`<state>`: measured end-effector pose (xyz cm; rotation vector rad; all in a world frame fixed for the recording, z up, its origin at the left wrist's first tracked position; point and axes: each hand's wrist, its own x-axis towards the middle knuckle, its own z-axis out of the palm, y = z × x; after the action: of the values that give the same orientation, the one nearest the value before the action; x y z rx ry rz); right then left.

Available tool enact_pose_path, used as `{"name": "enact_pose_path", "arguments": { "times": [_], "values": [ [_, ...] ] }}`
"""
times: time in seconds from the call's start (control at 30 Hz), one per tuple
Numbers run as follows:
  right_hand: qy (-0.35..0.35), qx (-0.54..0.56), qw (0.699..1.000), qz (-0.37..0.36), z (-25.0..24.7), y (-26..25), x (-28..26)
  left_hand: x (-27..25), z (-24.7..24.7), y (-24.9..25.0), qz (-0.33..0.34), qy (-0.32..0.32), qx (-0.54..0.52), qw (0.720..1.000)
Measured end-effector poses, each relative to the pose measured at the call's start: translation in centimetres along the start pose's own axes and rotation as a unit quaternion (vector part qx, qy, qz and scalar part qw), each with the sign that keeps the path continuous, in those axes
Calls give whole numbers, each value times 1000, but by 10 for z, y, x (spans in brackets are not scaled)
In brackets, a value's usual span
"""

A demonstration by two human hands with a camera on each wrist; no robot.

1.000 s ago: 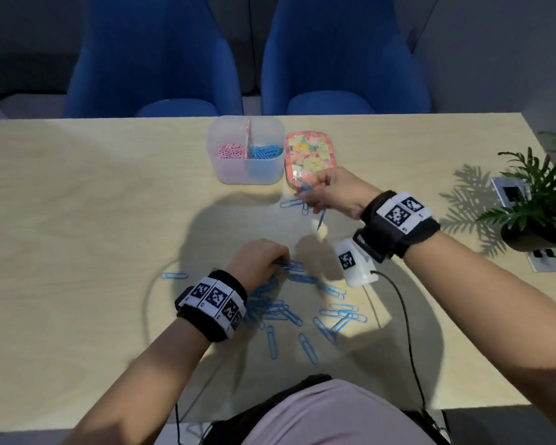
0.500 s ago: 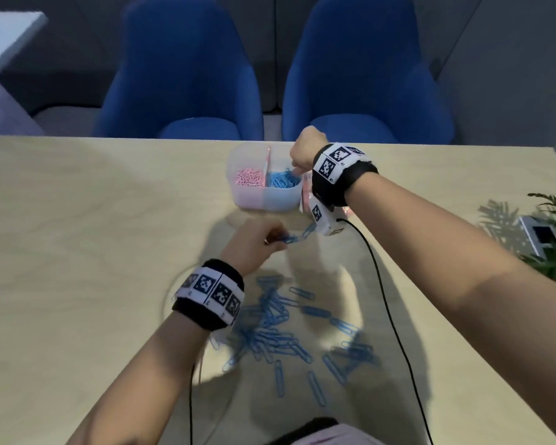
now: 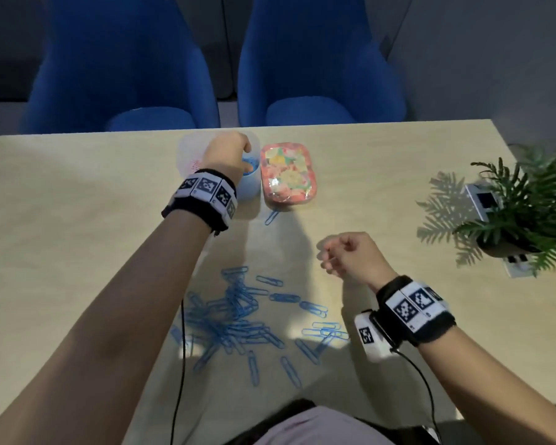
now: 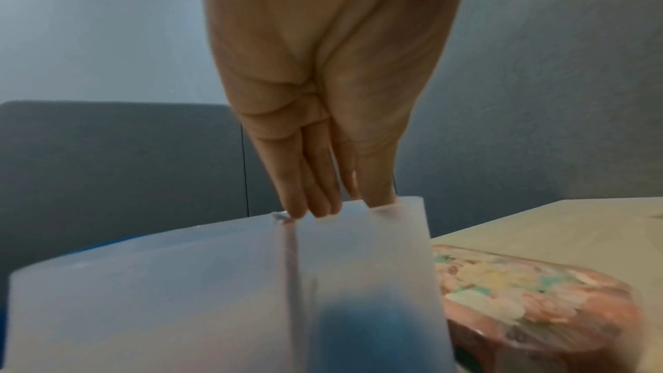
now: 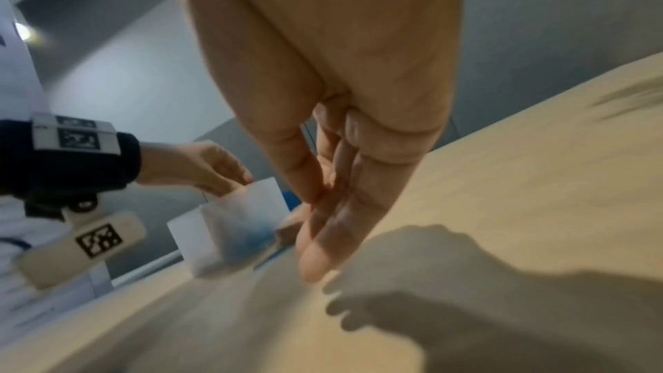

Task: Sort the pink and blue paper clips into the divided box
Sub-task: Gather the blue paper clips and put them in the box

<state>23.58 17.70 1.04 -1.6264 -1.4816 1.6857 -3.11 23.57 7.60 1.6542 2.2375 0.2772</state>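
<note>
The clear divided box (image 3: pixel 250 189) stands at the table's far edge, with pink clips (image 3: pixel 194 162) in its left half and blue clips (image 3: pixel 249 165) in its right half. My left hand (image 3: pixel 245 154) hangs over the right half, fingers and thumb drawn together and pointing down. In the left wrist view the fingertips (image 4: pixel 320 206) dip behind the box's wall (image 4: pixel 362 254), so anything between them is hidden. My right hand (image 3: pixel 329 255) hovers over the table's middle, loosely curled and holding nothing. A pile of blue paper clips (image 3: pixel 235 313) lies near me.
The floral lid (image 3: pixel 288 173) lies just right of the box, with one blue clip (image 3: pixel 272 216) in front of it. A potted plant (image 3: pixel 520 213) and a small white device (image 3: pixel 482 200) sit at the right edge. Two blue chairs stand behind the table.
My left hand has gone from the table, where it pinched a blue clip, up to the box's right half. My right hand has left the box and come back over the table.
</note>
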Motion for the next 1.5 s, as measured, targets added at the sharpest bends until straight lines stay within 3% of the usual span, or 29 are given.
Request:
{"name": "enact_pose_path", "arguments": {
  "times": [0.13, 0.2, 0.3, 0.43, 0.53, 0.63, 0.77, 0.87, 1.03, 1.13, 1.23, 1.37, 1.5],
  "values": [
    [21, -81, 995, -45, -20, 46, -34, -36, 20, 7, 158, 136, -24, 978],
    [-3, -156, 986, -54, -25, 60, -54, -56, 41, 11, 176, 83, -18, 981],
    [-66, -255, 962, -69, -21, 69, -77, -70, 73, 6, 143, -30, 71, 987],
    [-73, -317, 939, -111, -9, 69, -87, -78, 104, -2, 152, -75, 214, 962],
    [-80, -363, 919, -132, 0, 69, -89, -93, 109, 0, 150, -80, 223, 960],
    [-78, -382, 911, -134, 10, 70, -89, -118, 104, 0, 204, -39, 206, 956],
    [-31, -338, 930, -137, 21, 62, -80, -162, 109, -11, 257, -149, 138, 945],
    [-24, -346, 927, -142, 31, 52, -72, -180, 108, -19, 282, -171, 148, 932],
    [-27, -378, 919, -111, 24, 53, -88, -180, 95, -15, 256, -161, 88, 949],
    [-68, -433, 894, -91, 26, 56, -101, -174, 98, -3, 240, -175, 99, 950],
    [-57, -468, 878, -83, 40, 52, -97, -172, 105, 8, 220, -193, 83, 953],
    [1, -423, 900, -109, 46, 40, -77, -173, 111, 14, 215, -165, 86, 959],
    [-13, -416, 900, -130, 47, 29, -63, -173, 111, 15, 216, -159, 92, 959]
  ]
}}
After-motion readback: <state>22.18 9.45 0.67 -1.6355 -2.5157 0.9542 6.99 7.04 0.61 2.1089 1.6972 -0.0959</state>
